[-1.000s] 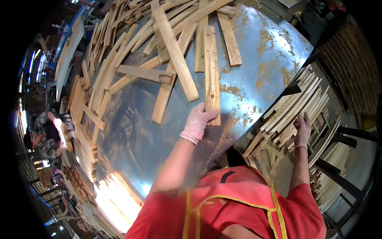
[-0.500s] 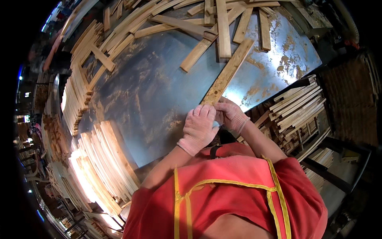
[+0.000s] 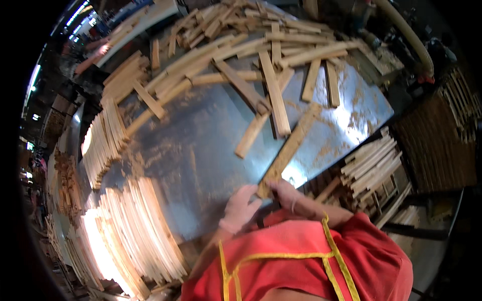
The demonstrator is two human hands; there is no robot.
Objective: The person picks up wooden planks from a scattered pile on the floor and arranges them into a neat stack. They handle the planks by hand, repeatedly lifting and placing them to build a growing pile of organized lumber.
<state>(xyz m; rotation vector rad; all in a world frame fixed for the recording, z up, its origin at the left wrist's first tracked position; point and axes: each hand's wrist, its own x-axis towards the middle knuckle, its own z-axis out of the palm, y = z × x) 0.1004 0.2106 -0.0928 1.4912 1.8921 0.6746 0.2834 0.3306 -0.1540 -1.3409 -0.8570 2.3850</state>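
Observation:
A brown wooden board (image 3: 292, 143) slants across the metal tabletop, its near end close to my body. My right hand (image 3: 286, 194), in a pale glove, grips that near end from the right side, the thumb on the board's upper face. On the left of the same end is my gloved left hand (image 3: 241, 208). Its thumb and fingers are apart, with nothing seen between them, and the fingertips are at or very near the board's edge. Just beyond, a loose pale board (image 3: 275, 95) lies across another board (image 3: 251, 134).
The metal table (image 3: 201, 165) carries sawdust patches. Several boards pile up along its far side (image 3: 216, 22). Upright rows of strips (image 3: 140, 226) stand at the near left, with another stack (image 3: 103, 143) beyond. Stacked strips (image 3: 371, 163) sit on the right, below table edge.
The view has tilted up, so the table and hands appear lower. My left hand has loosened from the board's near end, its thumb now spread. My right hand stays on it.

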